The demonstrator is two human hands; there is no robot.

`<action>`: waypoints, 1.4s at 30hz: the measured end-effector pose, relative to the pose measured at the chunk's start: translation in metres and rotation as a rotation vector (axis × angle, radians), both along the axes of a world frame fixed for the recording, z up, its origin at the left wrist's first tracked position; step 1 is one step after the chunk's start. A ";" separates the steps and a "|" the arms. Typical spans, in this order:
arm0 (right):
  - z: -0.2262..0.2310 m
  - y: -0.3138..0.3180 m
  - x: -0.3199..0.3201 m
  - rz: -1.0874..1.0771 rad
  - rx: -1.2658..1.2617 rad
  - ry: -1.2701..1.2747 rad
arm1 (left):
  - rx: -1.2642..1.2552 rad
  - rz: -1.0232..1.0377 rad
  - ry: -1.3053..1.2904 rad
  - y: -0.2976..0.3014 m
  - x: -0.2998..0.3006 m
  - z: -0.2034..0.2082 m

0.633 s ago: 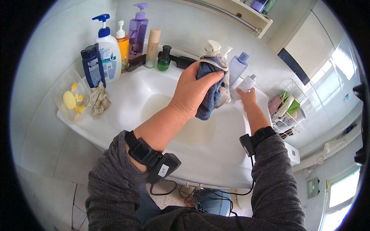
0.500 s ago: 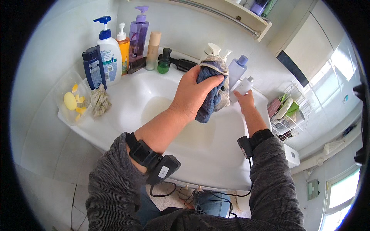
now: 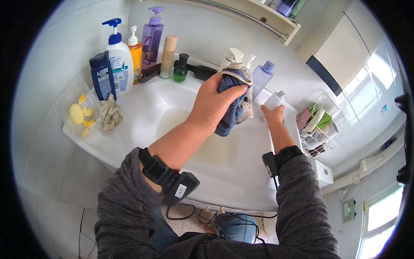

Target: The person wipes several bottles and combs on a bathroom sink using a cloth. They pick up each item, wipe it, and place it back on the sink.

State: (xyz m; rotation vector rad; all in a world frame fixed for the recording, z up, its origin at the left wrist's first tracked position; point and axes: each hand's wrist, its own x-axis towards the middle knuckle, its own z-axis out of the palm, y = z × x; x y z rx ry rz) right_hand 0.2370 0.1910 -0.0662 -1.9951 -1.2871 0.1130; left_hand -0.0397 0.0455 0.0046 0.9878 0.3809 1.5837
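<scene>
My left hand (image 3: 211,103) is closed around a bunched, dark blue cloth (image 3: 230,118) with a pale, stained edge, held up over the sink. At the back right of the sink rim, my right hand (image 3: 273,115) grips a small white bottle (image 3: 274,100) low on its body, thumb on one side and fingers on the other. Whether that bottle's base touches the rim is hidden by the hand. Just behind stands a pale lilac-blue bottle (image 3: 261,78). A white pump top (image 3: 234,55) shows above the cloth, which covers what is below it.
Along the left back rim of the white sink (image 3: 207,170) stand several pump bottles, a dark blue bottle (image 3: 102,77), a beige-capped bottle (image 3: 167,56), a green bottle (image 3: 180,71) and a black comb (image 3: 202,72). A soap dish (image 3: 68,101), crumpled rag (image 3: 111,114) and wire basket (image 3: 317,137) flank the sink.
The white bottle and my right hand have shifted slightly toward me. My left hand still holds the cloth in nearly the same place. The whole view has drifted a little.
</scene>
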 end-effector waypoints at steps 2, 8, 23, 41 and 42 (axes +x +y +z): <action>0.001 -0.003 -0.001 0.009 0.005 0.031 | -0.001 -0.002 -0.002 -0.001 0.000 0.000; 0.019 -0.022 -0.027 -0.086 0.206 -0.108 | -0.015 0.006 -0.017 0.000 -0.002 0.002; 0.023 0.009 -0.065 0.412 0.339 0.148 | -0.046 0.041 -0.084 -0.001 -0.006 0.007; 0.026 -0.016 -0.059 0.562 0.315 0.316 | -0.046 0.053 -0.229 0.002 -0.011 0.009; 0.032 -0.025 -0.060 0.611 0.333 0.350 | -0.026 0.050 -0.262 0.003 -0.012 0.009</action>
